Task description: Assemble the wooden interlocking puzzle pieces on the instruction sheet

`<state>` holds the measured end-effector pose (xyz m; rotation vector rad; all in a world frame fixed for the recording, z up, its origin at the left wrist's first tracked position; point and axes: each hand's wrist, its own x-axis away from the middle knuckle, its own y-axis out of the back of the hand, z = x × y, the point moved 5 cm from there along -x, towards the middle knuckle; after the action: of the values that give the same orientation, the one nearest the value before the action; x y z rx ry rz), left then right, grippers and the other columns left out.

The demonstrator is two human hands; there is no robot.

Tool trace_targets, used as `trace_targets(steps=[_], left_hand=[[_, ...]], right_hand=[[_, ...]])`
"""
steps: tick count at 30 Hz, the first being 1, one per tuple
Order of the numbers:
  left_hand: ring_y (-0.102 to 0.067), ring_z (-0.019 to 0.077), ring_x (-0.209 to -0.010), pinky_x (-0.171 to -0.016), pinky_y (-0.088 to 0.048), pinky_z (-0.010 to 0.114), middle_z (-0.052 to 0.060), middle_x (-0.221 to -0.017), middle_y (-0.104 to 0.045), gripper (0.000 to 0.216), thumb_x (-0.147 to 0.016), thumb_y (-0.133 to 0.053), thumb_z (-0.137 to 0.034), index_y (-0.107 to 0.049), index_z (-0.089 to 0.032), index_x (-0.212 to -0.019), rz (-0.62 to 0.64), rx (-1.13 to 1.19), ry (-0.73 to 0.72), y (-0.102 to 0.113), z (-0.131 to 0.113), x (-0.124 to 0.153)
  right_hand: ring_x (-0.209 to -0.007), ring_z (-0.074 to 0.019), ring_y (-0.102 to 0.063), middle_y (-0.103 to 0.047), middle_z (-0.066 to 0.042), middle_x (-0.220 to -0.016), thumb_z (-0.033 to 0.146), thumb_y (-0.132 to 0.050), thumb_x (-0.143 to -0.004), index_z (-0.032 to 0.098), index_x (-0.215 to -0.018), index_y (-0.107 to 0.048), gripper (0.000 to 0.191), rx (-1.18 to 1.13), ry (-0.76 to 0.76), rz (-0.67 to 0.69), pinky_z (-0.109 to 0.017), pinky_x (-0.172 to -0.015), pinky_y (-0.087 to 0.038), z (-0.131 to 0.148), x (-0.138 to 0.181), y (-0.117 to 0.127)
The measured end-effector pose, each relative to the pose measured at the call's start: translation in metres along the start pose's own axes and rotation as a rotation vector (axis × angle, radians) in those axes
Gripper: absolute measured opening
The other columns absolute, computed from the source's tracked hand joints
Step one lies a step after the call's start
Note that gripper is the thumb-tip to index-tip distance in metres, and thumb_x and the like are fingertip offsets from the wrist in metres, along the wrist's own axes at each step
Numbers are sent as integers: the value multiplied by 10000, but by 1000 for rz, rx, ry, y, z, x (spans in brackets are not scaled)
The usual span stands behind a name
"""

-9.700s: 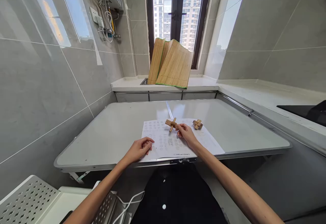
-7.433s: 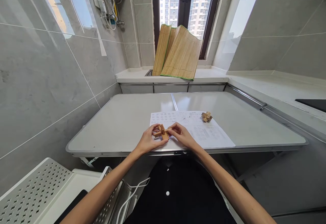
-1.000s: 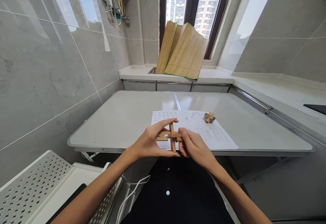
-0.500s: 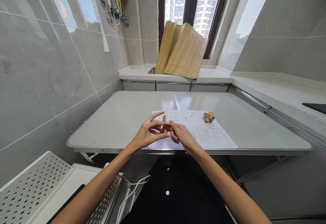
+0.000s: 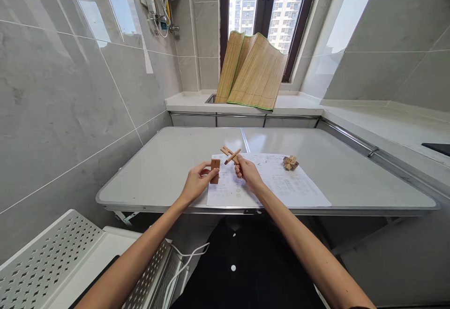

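My left hand (image 5: 197, 182) is closed on a short wooden puzzle block (image 5: 215, 177), held upright just above the printed sheet (image 5: 281, 184). My right hand (image 5: 246, 170) pinches two crossed wooden puzzle sticks (image 5: 229, 154) a little above the paper, to the right of the block. The two hands are a short gap apart. A small assembled wooden knot puzzle (image 5: 290, 162) rests on the far right part of the sheet, untouched.
The sheet lies on a white folding table (image 5: 161, 168) with a centre seam. Rolled bamboo mats (image 5: 251, 72) lean against the window on the back counter. A white perforated rack (image 5: 49, 267) and a cable sit at lower left. Tiled walls close in left and right.
The wooden cross that both hands held together has come apart: my left hand now holds one block, and my right hand has lifted the other crossed sticks away to the right.
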<state>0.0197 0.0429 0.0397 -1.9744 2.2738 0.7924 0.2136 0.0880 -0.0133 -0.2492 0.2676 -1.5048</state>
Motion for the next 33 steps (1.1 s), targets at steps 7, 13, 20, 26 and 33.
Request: trace_targets(steps=[7, 13, 20, 26, 33], left_hand=[[-748, 272, -975, -882, -612, 388, 124, -1047, -783, 662, -834, -690, -625, -665, -115, -1256, 19, 51, 205, 4, 32, -5], [-753, 253, -963, -882, -575, 336, 110, -1014, -798, 562, -883, -643, -552, -679, -122, -1245, 63, -105, 182, -7, 46, -26], [-719, 219, -783, -767, -513, 288, 70, -821, -787, 466, -935, -551, -468, -713, -120, -1198, 58, -463, 133, -21, 57, -76], [-649, 210, -740, -727, -460, 280, 48, -731, -738, 387, -883, -606, -476, -788, -173, -1040, 37, -573, 121, -24, 72, -97], [-644, 233, -870, -809, -463, 313, 79, -901, -757, 307, -899, -623, -445, -805, -216, -995, -61, -613, 104, -23, 83, -93]], right_hand=[[-661, -113, -588, -683, -52, -909, 568, -781, -782, 181, -875, -644, 421, -79, 21, 15, -212, -458, -446, -2, 0, 12], [-769, -150, -655, -712, -98, -1008, 403, -747, -810, 164, -879, -669, 260, -176, 36, 2, -204, -466, -474, -4, -7, 17], [-596, -130, -572, -668, -62, -775, 583, -703, -847, 147, -846, -647, 439, -162, 20, 93, -239, -466, -482, -6, -6, 9], [-466, -110, -501, -587, -18, -616, 671, -691, -835, 177, -691, -560, 531, -193, 10, 120, -244, -404, -395, -4, -3, 7], [-439, -106, -482, -564, -8, -583, 661, -697, -836, 194, -652, -535, 528, -240, 1, 162, -243, -379, -328, -4, -2, 5]])
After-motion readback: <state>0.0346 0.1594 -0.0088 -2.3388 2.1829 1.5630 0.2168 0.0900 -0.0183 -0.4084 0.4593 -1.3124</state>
